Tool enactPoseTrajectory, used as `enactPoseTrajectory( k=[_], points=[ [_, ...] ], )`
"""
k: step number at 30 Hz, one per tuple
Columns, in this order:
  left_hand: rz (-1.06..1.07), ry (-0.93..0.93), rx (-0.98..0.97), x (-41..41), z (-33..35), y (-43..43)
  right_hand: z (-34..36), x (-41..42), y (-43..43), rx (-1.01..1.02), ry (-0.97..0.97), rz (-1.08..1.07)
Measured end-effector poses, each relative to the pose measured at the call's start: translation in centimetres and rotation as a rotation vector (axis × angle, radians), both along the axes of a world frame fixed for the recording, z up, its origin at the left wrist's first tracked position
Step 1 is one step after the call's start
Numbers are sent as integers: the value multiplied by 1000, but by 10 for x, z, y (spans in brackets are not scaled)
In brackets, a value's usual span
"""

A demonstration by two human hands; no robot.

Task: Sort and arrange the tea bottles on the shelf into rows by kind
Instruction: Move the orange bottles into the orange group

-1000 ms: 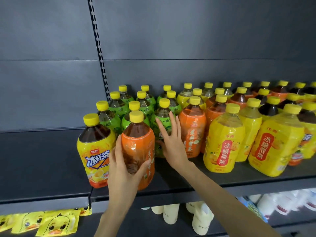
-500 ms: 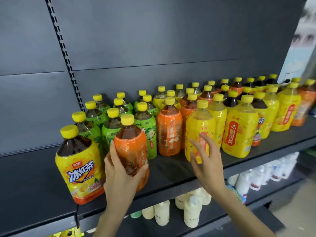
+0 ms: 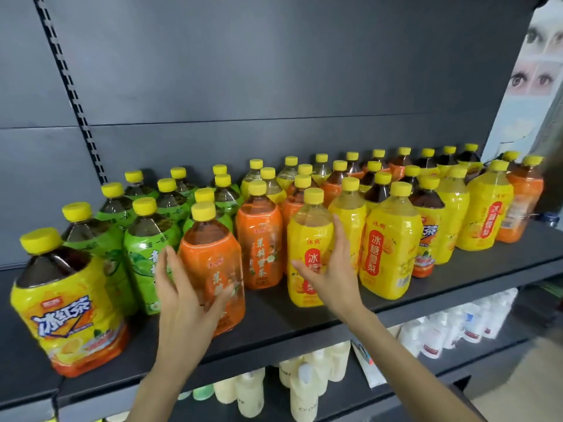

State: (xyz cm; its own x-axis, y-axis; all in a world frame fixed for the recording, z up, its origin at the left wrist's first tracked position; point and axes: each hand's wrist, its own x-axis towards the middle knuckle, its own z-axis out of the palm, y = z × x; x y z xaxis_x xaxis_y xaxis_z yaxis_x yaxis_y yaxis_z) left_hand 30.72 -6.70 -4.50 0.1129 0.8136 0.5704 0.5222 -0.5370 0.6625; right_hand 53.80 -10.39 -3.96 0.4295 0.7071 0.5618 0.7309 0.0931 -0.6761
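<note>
Tea bottles with yellow caps fill a dark shelf [image 3: 274, 318]. My left hand [image 3: 182, 306] grips an orange-labelled bottle [image 3: 210, 257] standing near the front edge, fingers along its left side and thumb across its front. Behind it to the right stands a second orange bottle [image 3: 259, 248]. My right hand [image 3: 332, 278] holds a yellow pear-drink bottle [image 3: 307, 236], thumb on the label and fingers round its right side. Green-labelled bottles [image 3: 146, 248] stand in rows to the left. A yellow iced-tea bottle [image 3: 67, 306] with blue lettering stands alone at the front left.
More yellow, orange and dark-tea bottles stand mixed towards the right end [image 3: 487, 214]. White and cream bottles [image 3: 304, 388] fill the lower shelf. A poster panel [image 3: 530, 71] closes off the right side. The grey back wall [image 3: 274, 71] rises behind.
My right hand has moved from the green bottles rightward onto the front yellow pear-drink bottle. The orange bottle in my left hand now stands in front of the other orange ones.
</note>
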Motion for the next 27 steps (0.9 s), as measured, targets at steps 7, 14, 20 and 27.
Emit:
enactPoseTrajectory(
  k=[7,14,20,27],
  points=[
    [-3,89,267,84,38,-33,-2,14,1,51,-7,141],
    [107,178,87,123,49,-24,-6,13,2,-6,148,475],
    [106,194,35,126,46,-23,5,32,7,-98,315,828],
    [114,160,-19,132,55,-4,16,54,19,-78,303,756]
  ],
)
